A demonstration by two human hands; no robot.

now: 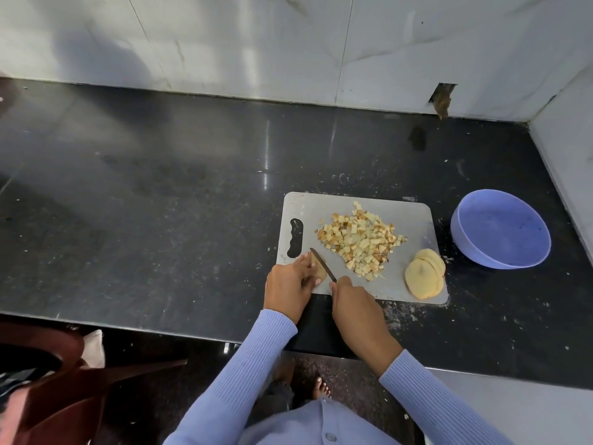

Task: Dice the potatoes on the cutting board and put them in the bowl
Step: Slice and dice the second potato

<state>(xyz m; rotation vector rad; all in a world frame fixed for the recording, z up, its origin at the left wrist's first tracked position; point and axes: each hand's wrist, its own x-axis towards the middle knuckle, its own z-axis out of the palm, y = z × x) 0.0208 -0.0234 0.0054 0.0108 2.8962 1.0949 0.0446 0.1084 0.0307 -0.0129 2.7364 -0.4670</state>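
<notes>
Left hand (pixel 290 279) holds a small tan potato piece (pixel 319 270) down at the near-left corner of the grey rectangular plastic cutting board (pixel 414 220), fingers curled onto it. Right hand (pixel 351 298) has its grip closed around the handle of a slim dark-bladed knife (pixel 322 259), blade angled across the piece, tip pointing away toward the board's handle slot.

Step in hand, by my read: slicing this piece before dicing. To do it well: keep left fingertips tucked back from the blade, cut straight down with even spacing, keep the piece flat so it doesn't roll.

Pile of small pale-yellow diced potato cubes (pixel 361 240) sits mid-board. Stack of round pale potato slices (pixel 425 277) lies at the board's near-right corner, uncut. Round lilac plastic bowl (pixel 500 229) stands on the dark speckled stone desk (pixel 160 203) just right of the board, looks empty, so no transfer done.

No brands, labels or readable writing anywhere.
</notes>
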